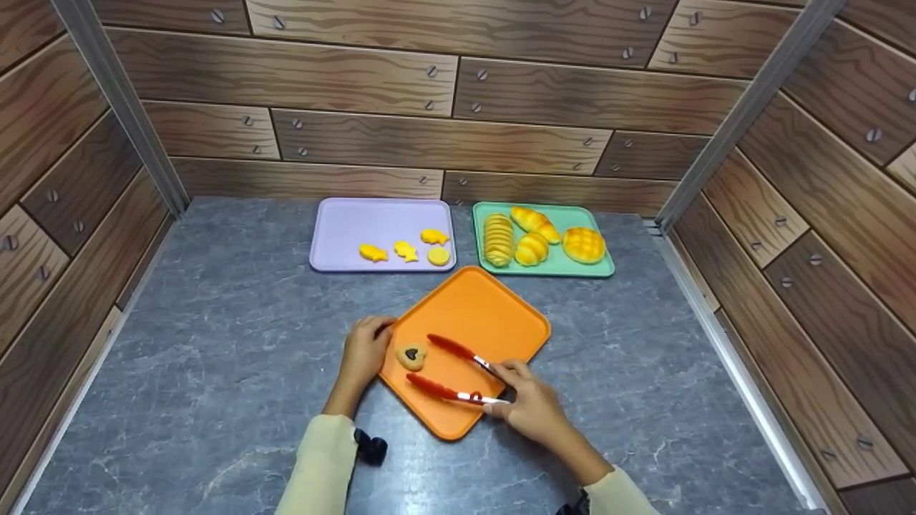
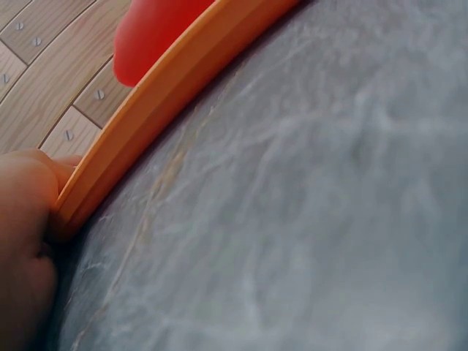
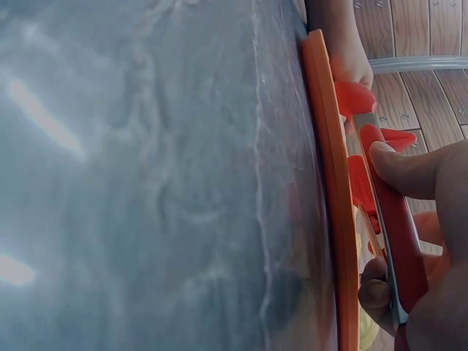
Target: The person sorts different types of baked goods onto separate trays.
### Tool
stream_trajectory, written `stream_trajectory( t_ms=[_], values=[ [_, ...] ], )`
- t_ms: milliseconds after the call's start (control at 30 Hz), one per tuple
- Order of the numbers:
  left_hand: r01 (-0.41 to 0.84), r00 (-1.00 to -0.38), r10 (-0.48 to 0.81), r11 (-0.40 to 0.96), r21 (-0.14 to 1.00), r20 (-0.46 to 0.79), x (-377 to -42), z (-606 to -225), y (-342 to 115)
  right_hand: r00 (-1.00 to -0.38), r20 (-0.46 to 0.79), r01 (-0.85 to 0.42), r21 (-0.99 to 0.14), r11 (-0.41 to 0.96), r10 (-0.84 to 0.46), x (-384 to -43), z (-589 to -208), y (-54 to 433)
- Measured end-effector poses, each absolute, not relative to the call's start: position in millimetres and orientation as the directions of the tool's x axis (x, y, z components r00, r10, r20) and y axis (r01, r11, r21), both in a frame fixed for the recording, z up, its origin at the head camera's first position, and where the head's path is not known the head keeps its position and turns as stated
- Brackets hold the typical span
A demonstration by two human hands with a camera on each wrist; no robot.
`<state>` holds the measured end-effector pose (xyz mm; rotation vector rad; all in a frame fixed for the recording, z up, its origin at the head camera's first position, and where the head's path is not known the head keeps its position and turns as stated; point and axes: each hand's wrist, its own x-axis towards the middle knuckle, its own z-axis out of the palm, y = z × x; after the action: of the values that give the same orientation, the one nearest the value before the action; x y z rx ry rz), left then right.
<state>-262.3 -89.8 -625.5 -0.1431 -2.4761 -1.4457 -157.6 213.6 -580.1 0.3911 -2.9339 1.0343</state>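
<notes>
My left hand [image 1: 366, 350] grips the left corner of an orange tray [image 1: 478, 307] that lies turned on the grey table. In the left wrist view, fingers [image 2: 29, 183] hold the tray's rim. The right hand [image 1: 533, 404] holds red-tipped tongs [image 1: 436, 387] over the tray, with the two arms spread apart. A heart-shaped cookie [image 1: 411, 356] with a dark heart centre lies on the tray near the left corner, just beyond the tong tips and between their lines. In the right wrist view, the thumb [image 3: 398, 168] presses on the tongs' red handle.
Behind stands a lilac tray [image 1: 351, 229] with several small yellow pieces, some fish-shaped. Right of it, a green tray [image 1: 565, 270] carries several toy breads, including a round bun [image 1: 584, 244]. Wood-patterned walls [image 1: 358, 79] enclose the table at the back and sides.
</notes>
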Motion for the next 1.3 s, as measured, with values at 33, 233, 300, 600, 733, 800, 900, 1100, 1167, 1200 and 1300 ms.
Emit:
stream_trajectory(
  t_ms=[33, 233, 300, 600, 733, 800, 900, 1100, 1167, 1200, 1300],
  values=[
    [0.221, -0.958, -0.05, 0.497, 0.839, 0.282, -262, -625, -90, -0.968, 0.088, -0.24, -0.613, 0.753, -0.236, -158, -580, 213],
    [0.222, -0.96, -0.041, 0.498, 0.838, 0.278, -262, -624, -89, -0.962, 0.107, -0.265, -0.59, 0.763, -0.251, -159, -580, 208],
    [0.226, -0.959, -0.04, 0.495, 0.839, 0.282, -262, -623, -89, -0.96, 0.119, -0.274, -0.582, 0.765, -0.252, -159, -580, 206],
    [0.21, -0.963, -0.04, 0.504, 0.838, 0.265, -261, -624, -91, -0.946, 0.156, -0.321, -0.557, 0.766, -0.283, -162, -580, 202],
    [0.226, -0.957, -0.043, 0.505, 0.833, 0.286, -260, -624, -91, -0.945, 0.15, -0.324, -0.555, 0.766, -0.291, -163, -579, 199],
    [0.224, -0.957, -0.047, 0.503, 0.835, 0.285, -260, -624, -90, -0.944, 0.153, -0.327, -0.548, 0.77, -0.292, -163, -579, 198],
    [0.228, -0.956, -0.046, 0.505, 0.833, 0.29, -260, -623, -90, -0.941, 0.164, -0.337, -0.535, 0.774, -0.296, -162, -579, 197],
    [0.224, -0.957, -0.047, 0.503, 0.835, 0.285, -261, -622, -89, -0.932, 0.197, -0.361, -0.514, 0.778, -0.303, -161, -581, 196],
    [0.228, -0.956, -0.044, 0.506, 0.832, 0.289, -260, -622, -89, -0.931, 0.206, -0.365, -0.507, 0.781, -0.301, -161, -582, 196],
    [0.23, -0.956, -0.044, 0.506, 0.831, 0.291, -260, -622, -89, -0.93, 0.209, -0.367, -0.503, 0.783, -0.302, -161, -582, 196],
    [0.234, -0.954, -0.044, 0.506, 0.83, 0.296, -260, -623, -89, -0.928, 0.214, -0.372, -0.492, 0.787, -0.305, -160, -584, 196]
  ],
)
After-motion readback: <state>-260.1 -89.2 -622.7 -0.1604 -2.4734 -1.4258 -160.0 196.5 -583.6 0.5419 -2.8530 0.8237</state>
